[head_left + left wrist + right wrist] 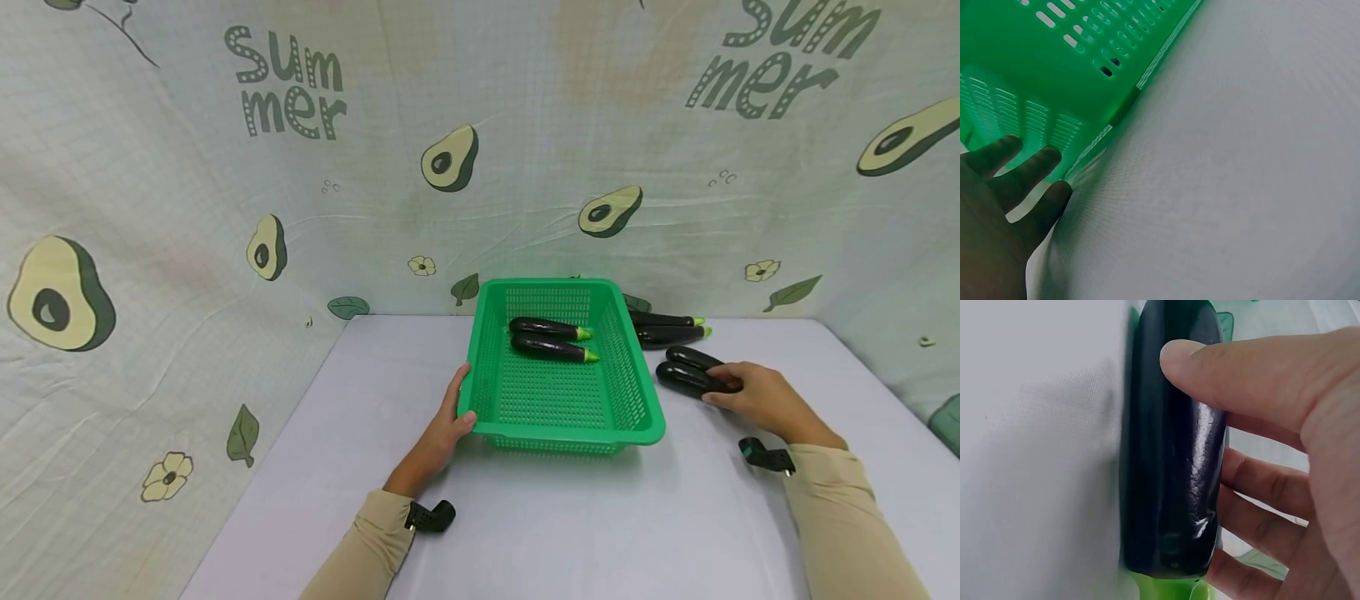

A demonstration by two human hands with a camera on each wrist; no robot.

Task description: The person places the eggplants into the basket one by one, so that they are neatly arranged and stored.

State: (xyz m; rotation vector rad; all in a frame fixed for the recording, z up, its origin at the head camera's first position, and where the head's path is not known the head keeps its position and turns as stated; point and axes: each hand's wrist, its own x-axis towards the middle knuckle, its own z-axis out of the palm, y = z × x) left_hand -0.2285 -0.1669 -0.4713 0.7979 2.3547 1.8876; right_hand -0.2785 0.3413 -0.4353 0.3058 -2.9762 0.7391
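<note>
The left hand (442, 432), fingers spread, touches the green plastic basket full of little holes (562, 435), maybe to keep it still. Farther, the right hand (763, 400) pinches a long, shiny, black-purple eggplant (681, 380) between thumb and bent fingers, likely so it won't slip; I can't tell if its neighbor (692, 357) is held too. Two more eggplants (550, 347) lie inside.

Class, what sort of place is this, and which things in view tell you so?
Likely a staged tabletop recording spot: an avocado-print cloth hangs behind a white tabletop bearing a green basket and eggplants, and small black devices sit at both wrists.
</note>
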